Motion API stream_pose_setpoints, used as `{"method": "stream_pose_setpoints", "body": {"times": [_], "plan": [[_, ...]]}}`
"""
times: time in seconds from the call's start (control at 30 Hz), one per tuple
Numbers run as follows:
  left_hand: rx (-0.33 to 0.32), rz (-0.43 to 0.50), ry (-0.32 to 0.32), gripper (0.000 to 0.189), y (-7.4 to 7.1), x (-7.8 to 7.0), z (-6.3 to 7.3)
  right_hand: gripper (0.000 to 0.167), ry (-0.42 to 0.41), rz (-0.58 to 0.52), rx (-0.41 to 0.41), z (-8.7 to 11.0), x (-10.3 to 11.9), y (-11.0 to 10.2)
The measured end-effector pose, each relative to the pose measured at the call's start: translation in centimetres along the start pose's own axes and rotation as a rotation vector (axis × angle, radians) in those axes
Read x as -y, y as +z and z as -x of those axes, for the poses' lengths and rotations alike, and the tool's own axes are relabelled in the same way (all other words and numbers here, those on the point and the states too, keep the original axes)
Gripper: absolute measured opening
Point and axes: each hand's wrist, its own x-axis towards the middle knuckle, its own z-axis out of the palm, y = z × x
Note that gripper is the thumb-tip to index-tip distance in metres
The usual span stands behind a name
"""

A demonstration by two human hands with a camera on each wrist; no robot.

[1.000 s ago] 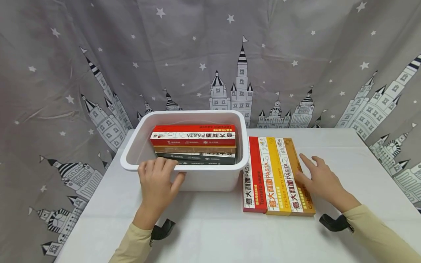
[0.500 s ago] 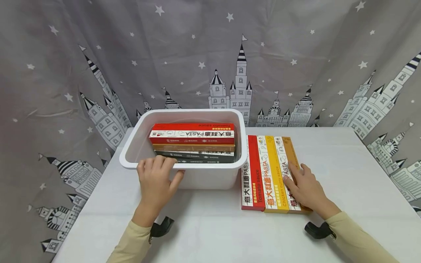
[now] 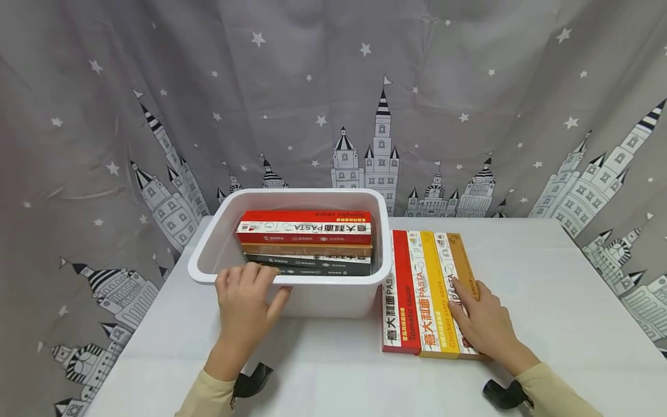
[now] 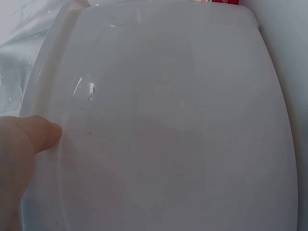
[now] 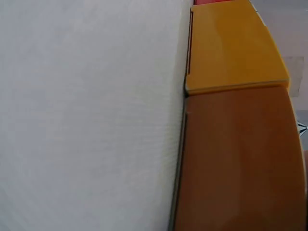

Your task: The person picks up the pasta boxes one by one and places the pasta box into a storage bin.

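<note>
My left hand (image 3: 242, 313) grips the near rim of a white plastic bin (image 3: 328, 302), fingers over the edge and thumb on the outside wall. In the left wrist view, the thumb (image 4: 45, 132) lies against that wall. Pasta boxes fill part of the bin, with a red box (image 3: 307, 237) on the visible top. My right hand (image 3: 490, 321) rests over a brown pasta box (image 3: 461, 249), its thumb and index finger extended across the printed face. The box lies flat; its lower part is covered by the hand. The right wrist view shows the brown box's end (image 5: 240, 159).
Left of the brown box lie a yellow pasta box (image 3: 429, 255) and a red pasta box (image 3: 400, 249), side by side against the bin's right side. All stand on a white table (image 3: 354, 370). A grey castle-print curtain (image 3: 292, 75) hangs behind.
My right hand has moved left from beside the brown pasta box onto it. The left hand keeps its hold on the bin. The head view has tilted, shifting the scene lower.
</note>
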Motion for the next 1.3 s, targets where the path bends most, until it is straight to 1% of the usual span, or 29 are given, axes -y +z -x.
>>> {"method": "stream_pose_setpoints", "body": {"times": [0.13,0.2,0.33,0.47,0.7,0.97,1.07,1.17,1.3], "plan": [[0.014,-0.003,-0.005,0.024,-0.3,-0.3,0.5,0.063,0.011,0.027,0.026,0.5,-0.4,-0.3],[0.01,0.004,-0.007,0.024,-0.3,-0.4,0.6,0.065,0.011,0.045,0.039,0.7,-0.7,-0.5],[0.009,0.007,-0.004,0.024,-0.3,-0.5,0.5,0.073,0.019,0.082,0.061,0.8,-1.6,-1.1],[0.004,0.003,0.004,0.026,-0.2,-0.6,0.3,0.079,0.031,0.086,0.088,0.8,-2.5,-1.9],[0.017,-0.001,0.001,0.026,-0.3,-0.5,0.2,0.072,0.095,0.065,0.123,1.4,-3.3,-2.7],[0.029,0.003,-0.003,0.026,-0.4,-0.4,0.2,0.067,0.176,0.1,0.14,2.1,-3.6,-3.1],[0.027,0.004,-0.004,0.026,-0.5,-0.4,0.0,0.066,0.186,0.107,0.126,2.2,-4.2,-3.0],[0.016,0.016,-0.003,0.024,-0.4,-0.3,-0.2,0.065,0.191,0.117,0.092,2.4,-4.8,-2.8],[0.009,0.022,-0.002,0.021,-0.3,-0.2,-0.2,0.067,0.179,0.134,0.046,2.7,-5.1,-2.5]]}}
